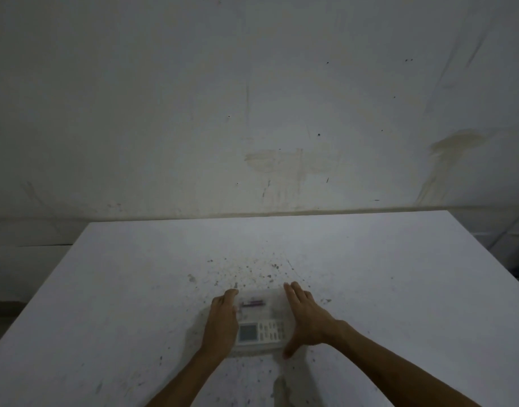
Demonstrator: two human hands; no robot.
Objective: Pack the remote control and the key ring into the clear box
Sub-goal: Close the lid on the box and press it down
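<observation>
From the head camera, the clear box sits on the white table, flanked by both hands. The remote control lies inside near the front, and a blurred pinkish item behind it may be the key ring. The left hand lies flat on the box's left side, fingers curled over the far corner. The right hand is spread flat along the right side. Uneven pressing could make the light box slide or tip.

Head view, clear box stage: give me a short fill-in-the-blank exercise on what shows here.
1. The remote control lies inside the clear ____.
2. The left hand and right hand flank the clear box on the white ____.
3. The remote's grey screen sits toward the ____ hand.
4. The right hand's fingers are ____.

Missing words: box; table; left; spread
</observation>
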